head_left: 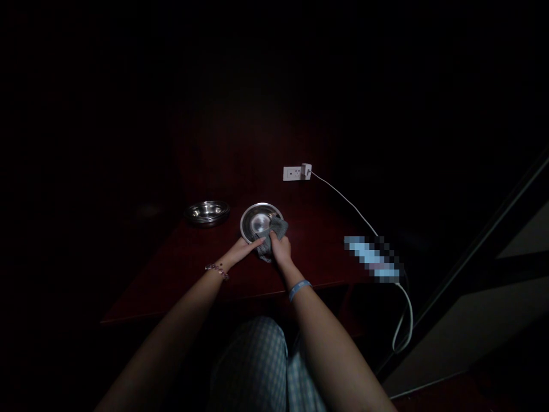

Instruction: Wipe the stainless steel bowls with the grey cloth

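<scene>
As dim light falls across a dark red table, a person holds a shiny metal bowl in front of the white wall socket and slightly to its left, the open side tilted back toward the holder. Thin-walled by the look of it, the bowl should prove light and stiff, hard to break but slick on its smooth metal; the rim likely offers the surest hold. The gray cloth, draped over the bowl's near edge on the side away from the socket, looks soft and limp, best bunched in the fingers. The left hand is nearly closed about the bowl, thumb stretched toward the cloth, other fingers mostly hidden. The right hand, drawn narrow, grips the cloth against the rim, thumb on top. Whether the bowl touches the table cannot be told. Farther left of the socket sits a stack of metal dishes.
</scene>
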The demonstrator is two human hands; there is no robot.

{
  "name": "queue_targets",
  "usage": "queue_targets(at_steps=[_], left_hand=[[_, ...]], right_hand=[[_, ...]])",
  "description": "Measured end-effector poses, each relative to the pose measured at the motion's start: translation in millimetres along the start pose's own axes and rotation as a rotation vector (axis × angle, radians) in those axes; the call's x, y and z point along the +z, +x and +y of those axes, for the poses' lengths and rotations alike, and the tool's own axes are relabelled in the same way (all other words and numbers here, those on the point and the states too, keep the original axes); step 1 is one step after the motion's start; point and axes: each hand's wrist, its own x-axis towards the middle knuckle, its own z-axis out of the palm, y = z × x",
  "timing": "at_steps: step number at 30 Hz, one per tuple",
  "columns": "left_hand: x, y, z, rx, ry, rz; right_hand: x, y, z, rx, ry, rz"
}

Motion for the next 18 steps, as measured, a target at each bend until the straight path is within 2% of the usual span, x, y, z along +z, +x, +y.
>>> queue_targets(at_steps=[18], left_hand=[[-4.8, 7.0, -14.1, -0.054, 0.014, 0.095]], right_hand=[[-2.3, -5.3, -4.3, -0.019, -0.050, -0.015]])
